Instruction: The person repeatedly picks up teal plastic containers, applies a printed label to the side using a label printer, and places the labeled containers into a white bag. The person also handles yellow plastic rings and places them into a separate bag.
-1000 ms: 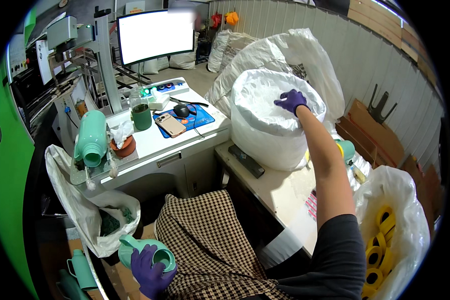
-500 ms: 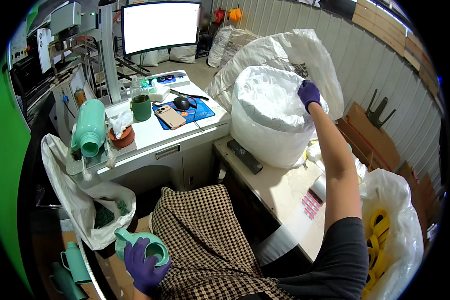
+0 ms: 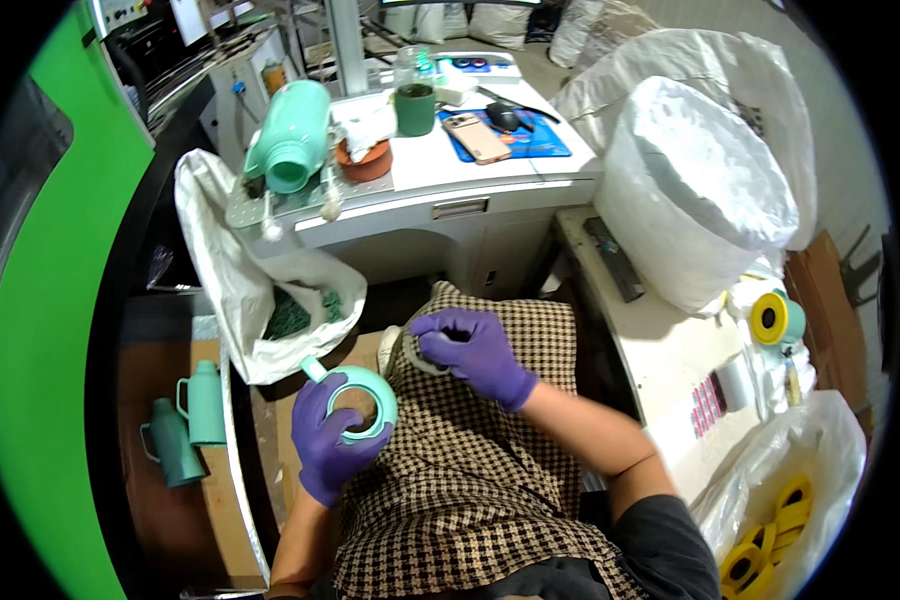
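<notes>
Over my lap, my left hand (image 3: 332, 440) in a purple glove is wrapped round a mint-green jug body (image 3: 388, 402), its round open end facing up and its handle pointing to the far left. Just to the right, my right hand (image 3: 482, 360), also gloved, pinches a pale translucent ring (image 3: 420, 358). The ring is apart from the jug's opening. The fingers hide part of it. A tall white bag (image 3: 650, 210) on the side table holds many pale translucent pieces (image 3: 725, 175).
A white desk (image 3: 390, 205) ahead carries a mint-green flask (image 3: 295, 130), a jar, a phone and a mouse. A white sack (image 3: 215, 260) with green scraps hangs by it. Green jugs (image 3: 206, 405) lie at lower left. A clear bag (image 3: 830, 480) of yellow rings stands at lower right.
My right hand has come back from the white bag to my lap, now with a translucent ring. My left hand has turned the jug so its opening faces up. The view has shifted down and left.
</notes>
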Demonstrator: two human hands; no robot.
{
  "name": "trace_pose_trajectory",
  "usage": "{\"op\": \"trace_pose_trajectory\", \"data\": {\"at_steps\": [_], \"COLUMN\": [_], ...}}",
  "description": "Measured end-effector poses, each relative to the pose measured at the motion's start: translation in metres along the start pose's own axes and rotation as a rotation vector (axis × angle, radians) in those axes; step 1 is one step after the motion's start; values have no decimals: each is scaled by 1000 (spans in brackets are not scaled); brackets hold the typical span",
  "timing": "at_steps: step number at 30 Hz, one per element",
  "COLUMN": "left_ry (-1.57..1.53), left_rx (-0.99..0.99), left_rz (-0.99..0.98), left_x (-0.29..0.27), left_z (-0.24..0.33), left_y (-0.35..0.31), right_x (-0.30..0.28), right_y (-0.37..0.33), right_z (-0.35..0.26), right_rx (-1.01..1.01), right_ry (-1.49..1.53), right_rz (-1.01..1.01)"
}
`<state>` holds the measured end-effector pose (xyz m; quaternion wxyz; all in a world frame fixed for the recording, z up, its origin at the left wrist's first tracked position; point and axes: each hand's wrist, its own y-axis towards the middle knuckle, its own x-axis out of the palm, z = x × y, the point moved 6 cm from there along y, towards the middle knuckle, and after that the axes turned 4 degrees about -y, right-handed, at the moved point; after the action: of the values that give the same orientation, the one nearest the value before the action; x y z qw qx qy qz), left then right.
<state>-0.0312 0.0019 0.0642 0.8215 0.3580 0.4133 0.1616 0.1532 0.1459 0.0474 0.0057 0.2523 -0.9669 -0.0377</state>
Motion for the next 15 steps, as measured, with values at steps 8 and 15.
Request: {"op": "trace_pose_trajectory", "data": {"at_steps": [8,15], "left_ry": [-42,3], "left_rx": [-63,-96], "left_rz": [-46,-66], "left_x": [-19,0], "left_z": [-15,-16], "left_y": [-18,-2], "right_x": [11,5], "right_y": [-69,-74], "right_z": [35,14], "right_rx": [-148,-515], "right_ry": [-539,-1108], "right_rz": [-166,-1]}}
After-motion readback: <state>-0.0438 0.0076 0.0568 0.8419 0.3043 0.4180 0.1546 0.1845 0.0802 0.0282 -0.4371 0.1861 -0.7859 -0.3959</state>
